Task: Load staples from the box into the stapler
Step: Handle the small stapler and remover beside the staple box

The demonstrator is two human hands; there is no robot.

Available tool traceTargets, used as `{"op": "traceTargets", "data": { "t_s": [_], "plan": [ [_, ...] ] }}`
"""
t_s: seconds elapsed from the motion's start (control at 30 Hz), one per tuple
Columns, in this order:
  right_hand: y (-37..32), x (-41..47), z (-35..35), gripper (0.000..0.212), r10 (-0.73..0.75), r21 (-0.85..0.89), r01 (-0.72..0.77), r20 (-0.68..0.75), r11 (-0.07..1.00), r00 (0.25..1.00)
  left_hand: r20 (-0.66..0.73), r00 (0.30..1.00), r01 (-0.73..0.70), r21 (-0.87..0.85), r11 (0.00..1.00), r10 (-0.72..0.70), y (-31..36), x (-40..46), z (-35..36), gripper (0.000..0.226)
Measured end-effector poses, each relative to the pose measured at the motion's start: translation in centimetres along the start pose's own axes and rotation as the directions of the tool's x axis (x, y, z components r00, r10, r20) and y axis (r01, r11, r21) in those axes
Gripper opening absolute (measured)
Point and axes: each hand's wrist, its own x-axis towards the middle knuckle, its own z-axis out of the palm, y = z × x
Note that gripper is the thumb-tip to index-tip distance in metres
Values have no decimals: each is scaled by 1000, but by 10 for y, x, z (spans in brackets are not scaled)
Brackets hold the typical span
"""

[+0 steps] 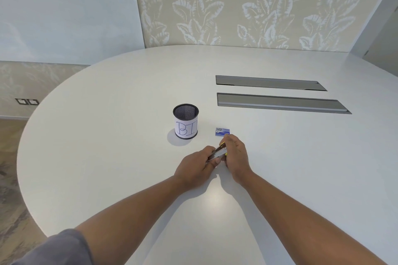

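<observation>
A small yellow and metal stapler (219,152) is held between both hands just above the white table (107,135). My left hand (197,165) grips its near end, thumb on the metal part. My right hand (235,158) curls over its far, yellow end. Most of the stapler is hidden by the fingers, and I cannot tell whether it is hinged open. The small blue staple box (223,131) lies flat on the table just beyond my right hand, apart from it.
A black mesh cup (185,121) with a paper label reading "BIN" stands left of the staple box. Two long grey cable hatches (280,103) are set into the table at the back right. The table's rounded edge curves along the left.
</observation>
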Motion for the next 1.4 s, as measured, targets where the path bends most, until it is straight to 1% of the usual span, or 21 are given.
{"op": "traceTargets", "data": {
  "t_s": [0.07, 0.23, 0.43, 0.6, 0.73, 0.83, 0.97, 1.07, 1.17, 1.23, 1.3, 1.33, 1.4],
  "plan": [
    [2, 2, 0, 38, -15, -24, 15, -7, 1000, 1000, 1, 1000, -1, 5, 1000, 1, 0, 0, -1, 36],
    [4, 5, 0, 44, 18, -56, -20, -39, 998, 999, 4, 1000, -13, 29, 999, 13, -1, -1, 1, 31],
    [5, 7, 2, 40, -6, -130, -4, -76, 991, 997, 9, 1000, -26, 45, 999, 26, -1, -3, 1, 30],
    [7, 7, 1, 39, -18, -140, 8, -65, 990, 998, -2, 1000, -30, 57, 998, 30, -1, -2, 0, 34],
    [7, 8, 1, 37, -21, -143, 11, -71, 990, 997, 0, 999, -39, 67, 997, 39, -1, -3, 1, 32],
    [7, 7, 1, 36, -26, -107, 22, -38, 994, 999, -8, 999, -34, 63, 997, 35, -1, -2, 1, 31],
    [4, 0, -4, 23, -10, -9, 11, 76, 1000, 997, -20, 1000, -8, 47, 999, 9, -1, -1, 2, 28],
    [5, -4, -9, 33, 6, 44, -11, 124, 999, 992, -57, 998, 24, -7, 1000, -24, -1, -1, 2, 35],
    [4, -7, -11, 31, 17, 79, -28, 144, 996, 989, -74, 995, 58, -37, 998, -60, 1, 0, 0, 47],
    [3, -8, -13, 29, 36, 115, -52, 140, 992, 990, -73, 995, 68, -48, 996, -72, 2, 1, -1, 46],
    [3, -9, -15, 22, 52, 126, -68, 132, 990, 990, -67, 995, 69, -78, 995, -74, 2, 2, 0, 40],
    [3, -9, -16, 17, 54, 109, -68, 132, 992, 990, -62, 994, 85, -121, 989, -93, 3, 3, -1, 35],
    [3, -9, -16, 12, 53, 50, -60, 138, 997, 989, -36, 982, 168, -286, 943, -186, 7, 10, -6, 32]
  ]
}}
